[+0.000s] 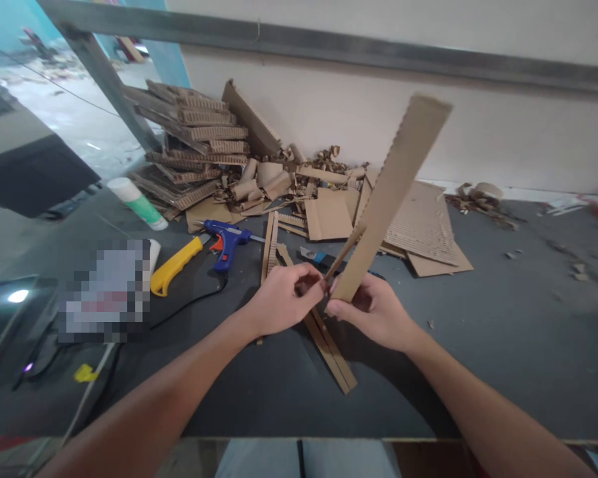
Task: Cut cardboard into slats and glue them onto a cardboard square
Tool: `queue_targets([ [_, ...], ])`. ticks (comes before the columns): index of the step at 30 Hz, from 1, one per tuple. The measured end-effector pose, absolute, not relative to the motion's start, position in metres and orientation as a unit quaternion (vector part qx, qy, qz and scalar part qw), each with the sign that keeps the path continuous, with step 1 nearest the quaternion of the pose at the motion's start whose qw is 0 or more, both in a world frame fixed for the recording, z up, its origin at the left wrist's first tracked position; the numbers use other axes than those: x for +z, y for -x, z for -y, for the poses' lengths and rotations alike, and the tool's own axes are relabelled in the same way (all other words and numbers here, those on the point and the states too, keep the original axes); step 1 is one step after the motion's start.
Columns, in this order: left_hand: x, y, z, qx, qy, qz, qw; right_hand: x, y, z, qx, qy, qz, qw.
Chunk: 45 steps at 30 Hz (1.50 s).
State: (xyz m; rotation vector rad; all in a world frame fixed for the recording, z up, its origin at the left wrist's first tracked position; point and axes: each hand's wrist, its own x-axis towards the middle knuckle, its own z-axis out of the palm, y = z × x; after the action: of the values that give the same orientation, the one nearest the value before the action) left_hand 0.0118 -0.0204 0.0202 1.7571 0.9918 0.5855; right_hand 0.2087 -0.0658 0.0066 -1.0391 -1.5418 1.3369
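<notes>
Above the table (493,358), the right hand (379,309) is gripping a wide cardboard strip (396,179), its long axis slanting up-right; the left hand (284,299) is pinching a narrow strip (345,253).

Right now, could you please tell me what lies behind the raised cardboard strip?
Past the strip, ridged cardboard and wall show; whatever it directly covers cannot be seen.

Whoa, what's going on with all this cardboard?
Someone is working with cardboard by hand. The right hand holds a long cardboard strip up at a slant, while the left hand pinches the lower end of a thinner strip next to it. A blue glue gun lies on the dark table, and cardboard pieces are stacked up behind it.
</notes>
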Motion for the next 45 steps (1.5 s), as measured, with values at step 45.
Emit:
queue_targets([
  [45, 0.029, -0.011, 0.020, 0.179, -0.729, -0.341, 0.566, 0.009, -0.207, 0.063, 0.572, 0.462, 0.576, 0.357],
])
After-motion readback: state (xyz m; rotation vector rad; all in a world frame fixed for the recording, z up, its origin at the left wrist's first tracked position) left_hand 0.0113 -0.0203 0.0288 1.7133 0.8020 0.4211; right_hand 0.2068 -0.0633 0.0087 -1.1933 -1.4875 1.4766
